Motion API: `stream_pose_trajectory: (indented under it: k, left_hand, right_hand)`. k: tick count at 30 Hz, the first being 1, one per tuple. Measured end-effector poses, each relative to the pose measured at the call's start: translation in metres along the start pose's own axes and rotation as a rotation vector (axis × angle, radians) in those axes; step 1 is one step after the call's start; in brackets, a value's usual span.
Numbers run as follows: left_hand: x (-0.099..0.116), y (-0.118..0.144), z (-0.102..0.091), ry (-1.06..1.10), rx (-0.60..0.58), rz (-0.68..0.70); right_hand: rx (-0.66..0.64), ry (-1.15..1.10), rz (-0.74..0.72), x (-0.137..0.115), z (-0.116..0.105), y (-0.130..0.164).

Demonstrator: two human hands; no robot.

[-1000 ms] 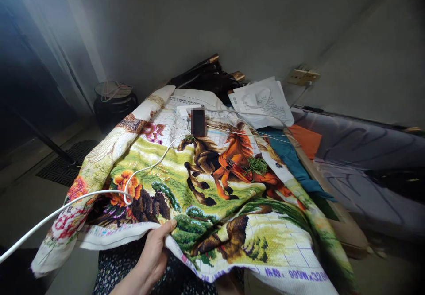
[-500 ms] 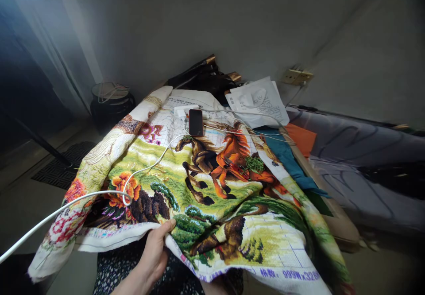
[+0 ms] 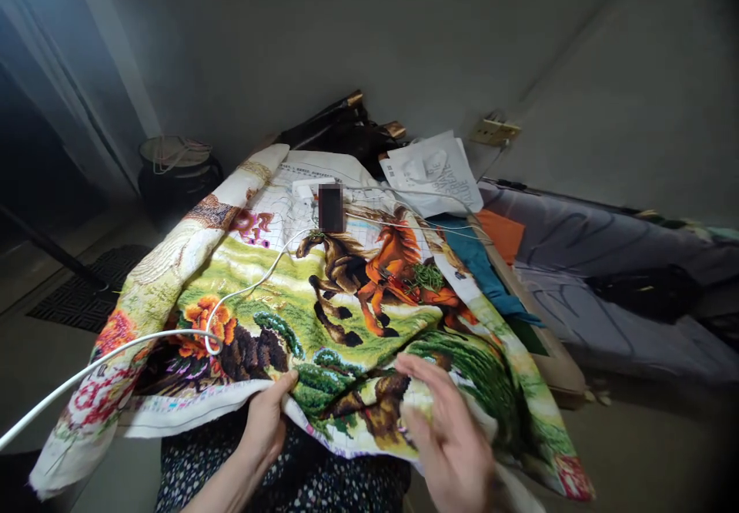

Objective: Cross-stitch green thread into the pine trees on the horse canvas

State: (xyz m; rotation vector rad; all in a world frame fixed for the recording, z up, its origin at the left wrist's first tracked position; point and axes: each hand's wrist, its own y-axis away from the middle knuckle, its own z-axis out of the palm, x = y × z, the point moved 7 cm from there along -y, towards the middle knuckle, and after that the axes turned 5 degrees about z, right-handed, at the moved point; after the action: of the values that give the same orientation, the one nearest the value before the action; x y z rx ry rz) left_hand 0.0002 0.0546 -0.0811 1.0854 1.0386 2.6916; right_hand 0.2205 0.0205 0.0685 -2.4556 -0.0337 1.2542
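Note:
A large cross-stitch cloth (image 3: 323, 297) with running horses, flowers and green hills lies spread over my lap and a low surface. My left hand (image 3: 264, 428) pinches the cloth's near edge, thumb on top. My right hand (image 3: 450, 436) hovers over the near right part of the cloth, blurred, fingers spread, holding nothing I can make out. A small bundle of green thread (image 3: 427, 276) rests on the orange horse. A dark phone (image 3: 331, 207) lies at the cloth's far end.
A white cable (image 3: 115, 347) runs from the left across the cloth toward the phone and a white charger (image 3: 305, 187). Printed paper sheets (image 3: 433, 174), teal and orange fabric (image 3: 490, 255), a dark pot (image 3: 173, 174) and a wall socket (image 3: 493, 132) surround the cloth.
My right hand has come into view over the near right of the cloth, bunching that corner. The view has shifted slightly; my left hand keeps its hold.

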Motion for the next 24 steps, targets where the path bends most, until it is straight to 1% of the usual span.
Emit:
stream_pose_trajectory:
  k: [1,2,3,4,5,6,7,8,9,10,12,14,16,17,19,21,23,24]
  left_hand:
    - [0.0,0.0,0.0,0.006,-0.007,-0.004]
    - [0.001,0.001,0.0,0.012,-0.008,-0.008]
    - [0.001,0.001,0.0,0.018,-0.005,-0.015]
    - [0.001,0.002,0.0,0.024,-0.002,-0.021]
    - [0.0,0.002,0.0,0.03,0.003,-0.027]
    - [0.0,0.002,0.0,0.036,0.005,-0.028]
    - [0.0,0.002,0.0,0.042,0.003,-0.026]
    - [0.0,0.002,0.0,0.048,-0.002,-0.023]
    - [-0.001,0.002,0.001,0.051,-0.012,-0.021]
    - [-0.001,0.001,0.001,0.051,-0.023,-0.017]
    - [-0.001,0.001,0.0,0.04,-0.04,-0.002]
    - [0.0,0.0,-0.001,0.025,-0.048,0.023]
    - [0.003,0.001,-0.002,0.024,-0.059,0.039]
    - [0.004,0.002,-0.002,0.03,-0.067,0.037]
    - [0.004,0.003,0.001,0.046,-0.091,0.013]
    - [0.004,0.004,0.004,0.057,-0.108,-0.028]
    - [0.003,0.005,0.007,0.066,-0.097,-0.072]
    - [0.003,0.005,0.008,0.072,-0.079,-0.089]
  right_hand:
    - [0.076,0.066,0.057,0.019,0.001,-0.003]
    - [0.086,0.119,0.102,0.037,0.007,-0.004]
    - [0.036,0.157,0.131,0.052,0.018,-0.003]
    - [-0.015,0.179,0.13,0.062,0.028,-0.001]
    - [-0.023,0.183,0.12,0.065,0.034,0.002]
    - [-0.014,0.174,0.087,0.061,0.038,0.005]
    - [0.003,0.155,0.037,0.051,0.041,0.005]
    - [0.014,0.132,-0.025,0.035,0.044,0.003]
    - [-0.005,0.117,-0.098,0.017,0.051,-0.001]
    - [-0.063,0.107,-0.153,-0.001,0.062,-0.006]
    - [-0.241,0.158,-0.229,-0.029,0.093,-0.018]
    - [-0.359,0.242,-0.261,-0.041,0.123,-0.027]
    - [-0.4,0.27,-0.245,-0.041,0.144,-0.031]
    - [-0.397,0.242,-0.224,-0.039,0.149,-0.032]
    - [-0.386,0.079,-0.142,-0.034,0.148,-0.034]
    - [-0.417,-0.232,0.046,-0.029,0.136,-0.04]
    - [-0.452,-0.616,0.271,-0.03,0.114,-0.05]
    - [-0.431,-0.793,0.327,-0.035,0.098,-0.058]
